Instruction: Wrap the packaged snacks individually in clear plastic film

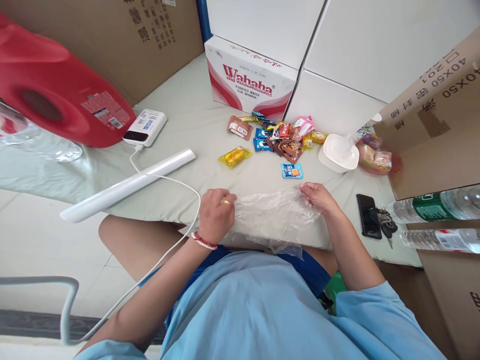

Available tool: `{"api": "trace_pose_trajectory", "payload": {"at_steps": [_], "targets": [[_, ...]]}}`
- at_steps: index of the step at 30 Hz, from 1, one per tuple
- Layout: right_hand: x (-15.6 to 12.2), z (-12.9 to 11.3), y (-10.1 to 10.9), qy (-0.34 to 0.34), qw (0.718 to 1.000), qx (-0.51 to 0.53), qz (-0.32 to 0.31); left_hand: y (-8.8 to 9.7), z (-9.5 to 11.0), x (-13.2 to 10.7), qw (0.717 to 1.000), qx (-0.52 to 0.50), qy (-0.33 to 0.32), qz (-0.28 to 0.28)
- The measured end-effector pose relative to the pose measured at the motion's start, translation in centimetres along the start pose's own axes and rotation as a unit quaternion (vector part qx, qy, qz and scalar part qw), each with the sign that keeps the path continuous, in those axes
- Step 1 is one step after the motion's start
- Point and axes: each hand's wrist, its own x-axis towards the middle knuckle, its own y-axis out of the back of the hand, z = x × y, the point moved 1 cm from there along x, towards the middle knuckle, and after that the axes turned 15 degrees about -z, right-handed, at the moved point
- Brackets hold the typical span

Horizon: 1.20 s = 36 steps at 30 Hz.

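Observation:
A clear plastic bag (272, 215) lies flat at the near edge of the grey-green surface (187, 115), hanging a little over it. My left hand (215, 215) is closed, pinching the bag's left edge; something small and yellow shows at its fingertips. My right hand (317, 196) is closed too, gripping the bag's upper right corner. Just beyond the bag lie a small blue snack packet (291, 171), a yellow packet (235, 156) and a pile of several wrapped snacks (283, 135).
A white bowl (337, 154) and a pink dish of snacks (378, 159) stand right. A phone (368, 216), keys (386, 225) and two water bottles (438, 207) lie further right. A white tube (127, 185), power bank (145, 127), cable, red jug (56, 85) and cardboard boxes surround.

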Motion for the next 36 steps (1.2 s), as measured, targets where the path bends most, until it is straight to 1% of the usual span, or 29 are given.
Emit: {"api": "trace_pose_trajectory", "payload": {"at_steps": [1, 2, 3, 4, 5, 6, 8, 9, 10, 11, 12, 14, 16, 17, 18, 19, 21, 23, 25, 26, 28, 29, 30, 32, 34, 36], "targets": [[0.3, -0.1, 0.1, 0.003, 1.0, -0.024, 0.002, -0.4, 0.4, -0.2, 0.997, 0.016, -0.056, -0.051], [0.6, -0.2, 0.3, 0.007, 0.999, -0.053, 0.007, -0.7, 0.7, -0.3, 0.988, 0.021, -0.107, -0.11], [0.8, -0.4, 0.6, 0.013, 0.996, -0.092, 0.019, -1.1, 0.8, -0.3, 0.975, 0.018, -0.147, -0.163], [0.8, -0.5, 0.9, 0.025, 0.989, -0.14, 0.042, -1.4, 0.8, -0.3, 0.964, 0.012, -0.172, -0.202], [0.6, -0.6, 1.2, 0.041, 0.977, -0.195, 0.076, -1.6, 0.7, -0.2, 0.957, 0.006, -0.182, -0.225], [0.2, -0.8, 1.4, 0.062, 0.959, -0.251, 0.118, -1.8, 0.4, -0.1, 0.956, 0.0, -0.179, -0.233], [-1.2, -1.1, 1.3, 0.116, 0.913, -0.339, 0.197, -2.1, 0.0, 0.1, 0.962, -0.005, -0.149, -0.228], [-2.2, -1.2, 0.8, 0.148, 0.893, -0.363, 0.219, -2.2, -0.2, 0.2, 0.965, -0.006, -0.132, -0.228], [-3.2, -1.2, 0.1, 0.182, 0.88, -0.379, 0.221, -2.3, -0.3, 0.3, 0.966, -0.007, -0.118, -0.232], [-4.2, -1.2, -0.8, 0.216, 0.87, -0.393, 0.202, -2.4, -0.3, 0.3, 0.965, -0.009, -0.107, -0.239], [-5.2, -1.1, -1.9, 0.249, 0.862, -0.411, 0.163, -2.4, -0.3, 0.4, 0.964, -0.01, -0.099, -0.246], [-6.8, -0.4, -4.0, 0.287, 0.839, -0.46, 0.044, -2.4, -0.3, 0.6, 0.962, -0.007, -0.088, -0.258], [-7.9, 0.8, -5.3, 0.276, 0.817, -0.501, -0.079, -2.1, -0.5, 0.9, 0.96, 0.012, -0.074, -0.27], [-8.3, 1.6, -5.5, 0.256, 0.812, -0.51, -0.126, -1.8, -0.7, 1.1, 0.958, 0.028, -0.065, -0.278], [-8.7, 2.3, -5.3, 0.232, 0.813, -0.51, -0.158, -1.6, -0.9, 1.2, 0.955, 0.046, -0.056, -0.286], [-9.0, 3.1, -4.9, 0.21, 0.819, -0.504, -0.177, -1.3, -1.2, 1.2, 0.951, 0.066, -0.05, -0.297], [-9.5, 4.2, -3.4, 0.184, 0.838, -0.477, -0.191, -0.8, -1.9, 1.1, 0.942, 0.101, -0.048, -0.318], [-9.4, 4.5, -1.5, 0.18, 0.857, -0.443, -0.193, -0.4, -2.4, 0.8, 0.931, 0.125, -0.061, -0.336], [-8.1, 3.9, 0.4, 0.185, 0.875, -0.415, -0.169, -0.4, -2.6, 0.4, 0.926, 0.139, -0.075, -0.343], [-7.0, 3.2, 1.4, 0.182, 0.884, -0.408, -0.139, -0.5, -2.7, 0.2, 0.926, 0.143, -0.079, -0.342], [-3.8, 1.3, 3.0, 0.166, 0.894, -0.414, -0.048, -0.7, -2.7, -0.1, 0.927, 0.148, -0.084, -0.334], [-1.9, 0.2, 3.5, 0.152, 0.892, -0.426, 0.002, -0.8, -2.7, -0.2, 0.928, 0.15, -0.086, -0.331], [0.2, -1.1, 3.9, 0.143, 0.883, -0.445, 0.042, -0.9, -2.7, -0.3, 0.928, 0.152, -0.089, -0.327], [4.1, -3.5, 4.0, 0.143, 0.859, -0.48, 0.103, -1.1, -2.8, -0.3, 0.929, 0.156, -0.097, -0.321], [7.6, -5.7, 3.5, 0.14, 0.844, -0.498, 0.141, -1.1, -2.9, -0.3, 0.93, 0.156, -0.101, -0.317], [10.5, -7.3, 2.8, 0.114, 0.842, -0.503, 0.157, -1.1, -2.9, -0.3, 0.931, 0.154, -0.1, -0.315]]}}
